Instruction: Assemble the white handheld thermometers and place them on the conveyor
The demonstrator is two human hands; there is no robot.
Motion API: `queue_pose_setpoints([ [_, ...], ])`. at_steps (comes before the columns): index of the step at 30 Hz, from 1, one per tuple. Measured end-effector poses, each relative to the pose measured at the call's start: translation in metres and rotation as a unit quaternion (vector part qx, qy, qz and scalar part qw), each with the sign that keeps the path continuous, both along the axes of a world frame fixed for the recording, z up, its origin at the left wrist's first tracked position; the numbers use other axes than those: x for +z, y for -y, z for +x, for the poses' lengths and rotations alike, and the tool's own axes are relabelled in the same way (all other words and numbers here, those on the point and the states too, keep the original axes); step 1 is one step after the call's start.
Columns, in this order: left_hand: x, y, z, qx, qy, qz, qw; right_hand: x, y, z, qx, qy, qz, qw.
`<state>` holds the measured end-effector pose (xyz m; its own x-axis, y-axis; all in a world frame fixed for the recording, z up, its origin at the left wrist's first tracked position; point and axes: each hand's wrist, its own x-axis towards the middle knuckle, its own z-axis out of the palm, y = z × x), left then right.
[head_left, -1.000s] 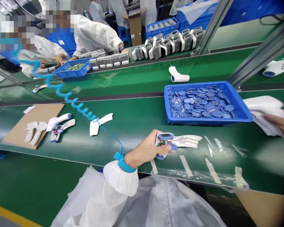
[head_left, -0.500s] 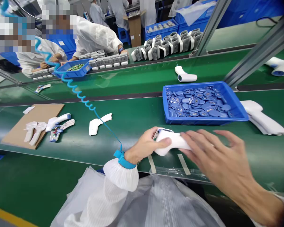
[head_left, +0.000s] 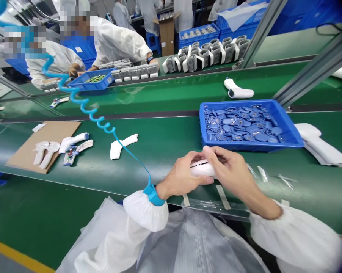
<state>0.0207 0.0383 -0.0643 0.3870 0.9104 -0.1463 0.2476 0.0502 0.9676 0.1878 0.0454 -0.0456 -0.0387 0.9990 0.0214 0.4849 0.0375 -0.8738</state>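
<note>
Both hands grip one white thermometer-gun housing (head_left: 203, 169) over the near part of the green bench. My left hand (head_left: 184, 173) is wrapped round its left end, thumb along the near side; a blue wrist strap with a coiled cord sits on that wrist. My right hand (head_left: 230, 168) closes on the right end from above. A dark seam line runs along the housing's upper side between the hands. Much of the housing is hidden by the fingers. Just behind the hands stands a blue tray (head_left: 252, 145) full of blue plastic parts.
A white shell half (head_left: 121, 147) lies left of my hands. Further left, opened housings (head_left: 74, 148) lie beside a cardboard sheet (head_left: 61, 129). Another white housing (head_left: 324, 146) rests right of the tray. The coiled blue cord (head_left: 95, 117) crosses the bench. Co-workers (head_left: 120, 41) sit across the belt.
My right hand has drawn in and closed on the housing, which is turned so its seam shows. On the far belt, a white housing has shifted right.
</note>
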Motion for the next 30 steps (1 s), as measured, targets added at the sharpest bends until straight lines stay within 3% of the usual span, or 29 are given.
queue_pose_setpoints([
  [4,-0.003,0.004,0.006,-0.022,-0.081,0.037,0.996,-0.006,-0.007,-0.022,-0.153,0.097,0.065,0.981],
  [8,0.001,0.005,0.007,0.005,-0.080,0.059,0.995,0.000,-0.005,-0.018,-0.115,0.057,0.055,0.990],
  [10,0.001,0.005,0.010,0.020,-0.079,0.066,0.994,0.005,-0.002,-0.017,-0.091,0.098,0.089,0.987],
  [12,-0.003,0.005,0.014,-0.013,-0.097,0.084,0.992,0.006,-0.001,-0.020,-0.077,0.171,0.138,0.973],
  [14,-0.006,0.004,0.019,-0.047,-0.150,0.114,0.981,0.004,-0.002,-0.025,-0.058,0.229,0.178,0.955],
  [16,-0.007,0.003,0.020,-0.043,-0.222,0.144,0.963,0.003,-0.006,-0.028,-0.054,0.248,0.205,0.945],
  [19,0.000,-0.001,0.016,-0.017,-0.238,0.153,0.959,0.004,-0.011,-0.026,-0.096,0.233,0.212,0.944],
  [23,0.008,0.000,0.007,-0.055,-0.164,0.124,0.977,0.007,-0.010,-0.023,-0.113,0.212,0.237,0.941],
  [28,0.006,0.002,0.008,-0.026,-0.305,0.197,0.931,-0.001,-0.016,-0.029,-0.103,0.149,0.297,0.937],
  [30,0.007,0.000,0.008,-0.024,-0.291,0.179,0.940,-0.001,-0.019,-0.029,-0.119,0.129,0.279,0.944],
])
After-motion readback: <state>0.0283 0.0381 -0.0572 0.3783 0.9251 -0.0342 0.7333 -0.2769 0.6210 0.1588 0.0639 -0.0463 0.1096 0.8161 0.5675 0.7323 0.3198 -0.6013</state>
